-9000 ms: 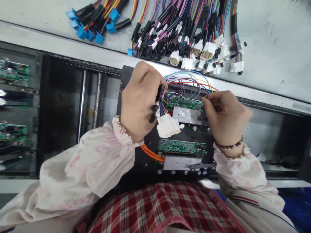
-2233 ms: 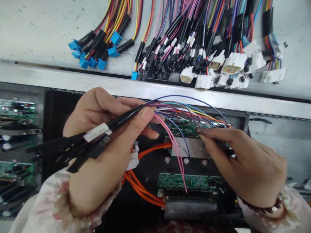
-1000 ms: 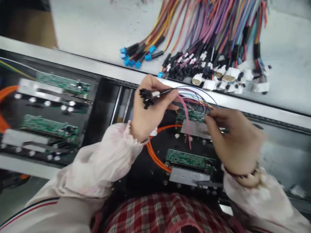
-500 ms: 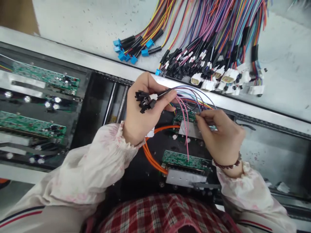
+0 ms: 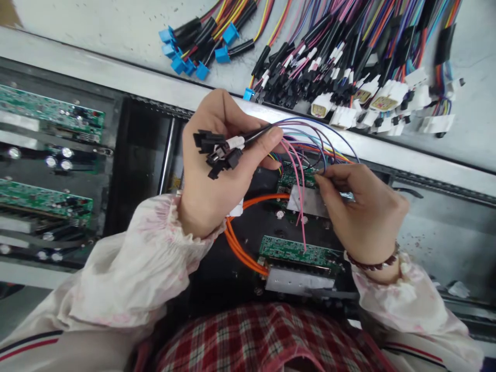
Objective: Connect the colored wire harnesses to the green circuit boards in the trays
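Observation:
My left hand (image 5: 217, 175) is closed round a wire harness (image 5: 248, 138), thumb and fingers pinching its black sleeve; several black connectors (image 5: 214, 149) stick out to the left. Thin coloured wires (image 5: 310, 137) arc from it to the upper green circuit board (image 5: 291, 178). My right hand (image 5: 364, 206) pinches one thin wire end at that board's right edge. Two pink wires (image 5: 298, 206) hang loose over the metal plate (image 5: 304, 200). A second green board (image 5: 298, 251) lies nearer to me, with orange cables (image 5: 240, 248) curving to its left.
Many finished harnesses with blue (image 5: 182, 59), black and white connectors (image 5: 387, 101) lie on the grey bench (image 5: 96, 26) beyond a metal rail (image 5: 116, 77). More circuit boards (image 5: 42, 111) sit in the conveyor at left. A red plaid apron (image 5: 263, 341) covers my lap.
The view has shifted left and closer since half a second ago. Both hands keep their grips; my right hand stays at the upper board's edge.

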Demonstrator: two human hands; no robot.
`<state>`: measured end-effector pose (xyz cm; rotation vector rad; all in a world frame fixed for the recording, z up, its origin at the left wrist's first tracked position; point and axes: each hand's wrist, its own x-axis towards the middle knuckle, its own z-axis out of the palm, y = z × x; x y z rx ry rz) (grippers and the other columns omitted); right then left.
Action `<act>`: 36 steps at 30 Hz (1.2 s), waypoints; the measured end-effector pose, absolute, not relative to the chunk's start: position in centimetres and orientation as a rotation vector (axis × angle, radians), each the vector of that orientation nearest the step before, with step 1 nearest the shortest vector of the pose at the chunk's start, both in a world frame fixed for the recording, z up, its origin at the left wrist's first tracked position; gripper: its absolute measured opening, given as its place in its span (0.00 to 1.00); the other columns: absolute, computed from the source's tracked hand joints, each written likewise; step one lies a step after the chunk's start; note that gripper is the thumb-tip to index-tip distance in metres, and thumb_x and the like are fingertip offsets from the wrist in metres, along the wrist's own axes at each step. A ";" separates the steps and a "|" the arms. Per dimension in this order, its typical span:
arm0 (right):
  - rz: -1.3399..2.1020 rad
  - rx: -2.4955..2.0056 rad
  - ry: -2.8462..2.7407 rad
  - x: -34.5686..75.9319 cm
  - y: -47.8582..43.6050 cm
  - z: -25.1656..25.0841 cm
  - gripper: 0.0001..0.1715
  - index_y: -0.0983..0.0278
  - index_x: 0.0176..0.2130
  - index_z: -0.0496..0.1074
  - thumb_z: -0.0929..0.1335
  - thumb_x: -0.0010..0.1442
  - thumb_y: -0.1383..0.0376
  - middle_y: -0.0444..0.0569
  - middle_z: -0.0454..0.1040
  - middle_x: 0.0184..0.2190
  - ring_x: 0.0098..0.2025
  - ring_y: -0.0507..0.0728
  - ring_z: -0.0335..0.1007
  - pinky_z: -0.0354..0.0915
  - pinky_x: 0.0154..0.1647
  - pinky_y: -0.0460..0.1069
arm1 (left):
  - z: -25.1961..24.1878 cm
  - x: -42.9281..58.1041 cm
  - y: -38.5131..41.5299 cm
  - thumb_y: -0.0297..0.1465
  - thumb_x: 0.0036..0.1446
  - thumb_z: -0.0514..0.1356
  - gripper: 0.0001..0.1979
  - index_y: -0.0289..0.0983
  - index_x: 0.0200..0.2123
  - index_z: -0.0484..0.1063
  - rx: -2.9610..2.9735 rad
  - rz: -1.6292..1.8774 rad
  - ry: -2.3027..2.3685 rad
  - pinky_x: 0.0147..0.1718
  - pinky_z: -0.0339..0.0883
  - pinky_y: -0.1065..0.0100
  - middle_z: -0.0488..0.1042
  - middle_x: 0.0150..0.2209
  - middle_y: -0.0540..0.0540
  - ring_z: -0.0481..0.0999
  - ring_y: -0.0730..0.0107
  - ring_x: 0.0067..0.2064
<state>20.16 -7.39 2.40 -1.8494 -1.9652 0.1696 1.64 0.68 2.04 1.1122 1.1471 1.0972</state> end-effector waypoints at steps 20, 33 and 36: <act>0.108 -1.713 -2.054 18.9 -5.7 3.3 0.08 0.64 0.42 0.75 0.66 0.67 0.64 0.45 0.81 0.34 0.34 0.52 0.77 0.61 0.29 0.47 | 1.6 2.3 0.4 0.25 0.53 0.71 0.16 0.35 0.31 0.63 0.798 1.070 0.907 0.24 0.76 0.76 0.74 0.28 0.52 0.82 0.68 0.32; 0.128 -1.760 -2.080 19.7 -5.2 3.0 0.13 0.65 0.44 0.76 0.65 0.67 0.62 0.50 0.81 0.35 0.35 0.56 0.77 0.59 0.28 0.49 | 1.1 3.1 0.5 0.32 0.48 0.75 0.22 0.36 0.29 0.61 0.784 1.083 0.863 0.23 0.75 0.74 0.71 0.23 0.53 0.79 0.71 0.28; 0.120 -1.804 -2.081 20.2 -5.3 3.3 0.12 0.63 0.43 0.76 0.66 0.66 0.60 0.49 0.80 0.33 0.33 0.55 0.76 0.61 0.28 0.48 | 0.9 3.0 0.4 0.28 0.51 0.73 0.19 0.36 0.29 0.62 0.821 1.111 0.845 0.23 0.75 0.74 0.71 0.24 0.52 0.79 0.71 0.28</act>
